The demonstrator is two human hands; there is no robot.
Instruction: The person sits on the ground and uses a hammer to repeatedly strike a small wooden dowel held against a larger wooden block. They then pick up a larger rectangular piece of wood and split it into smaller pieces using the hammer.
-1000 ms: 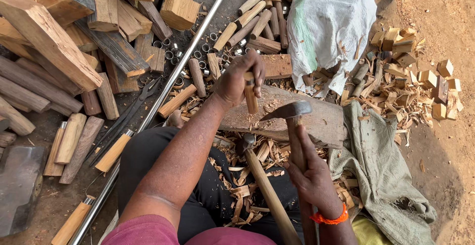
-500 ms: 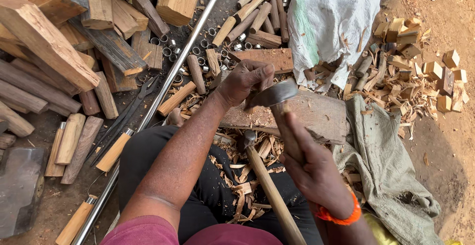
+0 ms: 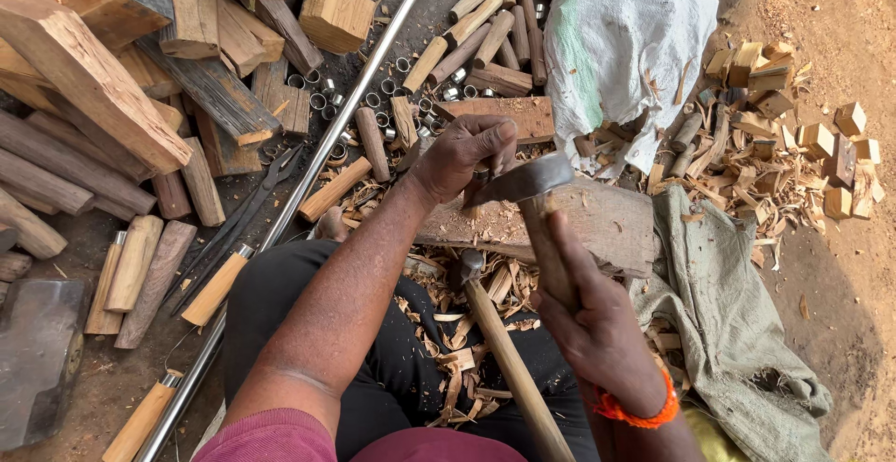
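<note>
My left hand pinches a short wooden piece upright on a flat wooden chopping block; the piece is mostly hidden by my fingers and the blade. My right hand grips the wooden handle of a small adze, whose dark steel head lies against the piece just under my left fingers. A hammer with a long wooden handle lies between my legs, its head near the block's front edge. Shavings cover the block and my lap.
A long metal rod runs diagonally past my left knee. Split logs and turned handles are piled on the left, with metal rings beyond. A white sack, small wood blocks and a grey cloth lie on the right.
The adze has swung from the right of the piece down and left onto it. My left hand has kept its hold on the piece on the block.
</note>
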